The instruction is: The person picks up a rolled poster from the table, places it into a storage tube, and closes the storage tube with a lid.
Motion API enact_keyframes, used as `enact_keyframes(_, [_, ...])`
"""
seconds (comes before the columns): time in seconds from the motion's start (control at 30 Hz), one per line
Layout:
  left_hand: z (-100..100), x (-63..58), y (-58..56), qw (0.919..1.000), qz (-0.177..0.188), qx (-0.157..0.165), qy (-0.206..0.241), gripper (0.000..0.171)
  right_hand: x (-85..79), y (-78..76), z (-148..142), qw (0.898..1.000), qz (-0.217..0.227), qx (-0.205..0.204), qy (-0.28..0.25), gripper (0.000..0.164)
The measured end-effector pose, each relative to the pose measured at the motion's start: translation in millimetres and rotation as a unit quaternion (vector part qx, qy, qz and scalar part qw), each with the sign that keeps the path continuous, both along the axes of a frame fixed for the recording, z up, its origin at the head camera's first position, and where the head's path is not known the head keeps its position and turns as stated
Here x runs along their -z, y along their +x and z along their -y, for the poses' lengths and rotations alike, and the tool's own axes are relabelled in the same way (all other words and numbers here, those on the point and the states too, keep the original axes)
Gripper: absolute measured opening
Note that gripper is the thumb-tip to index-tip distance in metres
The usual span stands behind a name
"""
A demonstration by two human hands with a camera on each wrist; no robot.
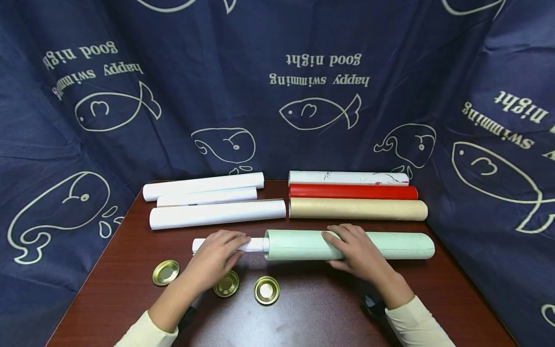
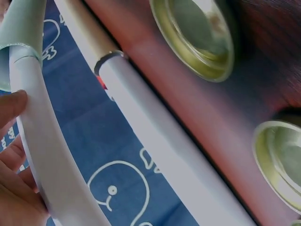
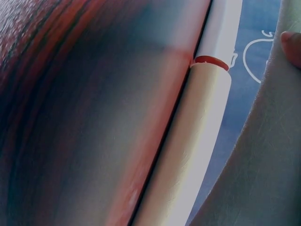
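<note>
A roll of white paper point(image 1: 253, 245) lies with its right end inside the open left mouth of a pale green cardboard tube point(image 1: 403, 246). My left hand point(image 1: 218, 253) grips the roll, thumb on the near side and fingers over the top. In the left wrist view the white roll point(image 2: 51, 136) enters the green tube point(image 2: 26, 28). My right hand point(image 1: 357, 250) holds the green tube around its middle from above. The right wrist view shows only a fingertip point(image 3: 292, 47) against the tube's side.
Three gold metal lids point(image 1: 266, 290) lie on the dark red table point(image 1: 312, 318) near my left forearm. Several white paper rolls point(image 1: 217, 214) lie at the back left. At the back right are a tan tube point(image 1: 360, 209), a red tube point(image 1: 353, 191) and a white patterned tube point(image 1: 347, 178).
</note>
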State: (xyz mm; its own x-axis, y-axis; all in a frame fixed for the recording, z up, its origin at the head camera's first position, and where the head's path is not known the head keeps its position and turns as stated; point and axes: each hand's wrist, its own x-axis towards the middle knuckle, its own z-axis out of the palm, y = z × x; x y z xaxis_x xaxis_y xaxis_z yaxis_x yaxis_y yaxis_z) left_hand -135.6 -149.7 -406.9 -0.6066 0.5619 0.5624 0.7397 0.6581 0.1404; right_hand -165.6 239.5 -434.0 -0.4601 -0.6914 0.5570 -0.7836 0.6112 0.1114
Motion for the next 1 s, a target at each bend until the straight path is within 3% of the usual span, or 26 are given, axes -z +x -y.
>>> enact_keyframes(0.23, [-17.7, 1.5, -5.5, 0.9997, -0.015, 0.012, -0.015, 0.038, 2.5, 0.9, 2.6, 1.0, 0.009, -0.004, -0.007, 0.077])
enact_keyframes(0.37, [-16.5, 1.2, -6.1, 0.9987, -0.021, 0.027, -0.039, 0.044, 5.5, 2.0, 1.3, 1.0, 0.013, -0.005, -0.009, 0.079])
enact_keyframes(0.57, [9.6, -6.4, 0.3, 0.9985, -0.016, 0.008, -0.052, 0.051, 7.4, 2.2, -2.1, 1.0, 0.01, 0.003, -0.004, 0.08])
enact_keyframes(0.8, [46.2, -10.7, 8.0, 0.9993, -0.01, -0.033, -0.014, 0.05, 6.1, 2.9, -5.7, 1.0, 0.018, 0.011, 0.001, 0.078])
enact_keyframes(1.0, [55.9, -7.0, 7.9, 0.9991, 0.001, -0.026, 0.033, 0.043, 4.2, 5.1, -6.6, 1.0, 0.025, 0.016, -0.002, 0.078])
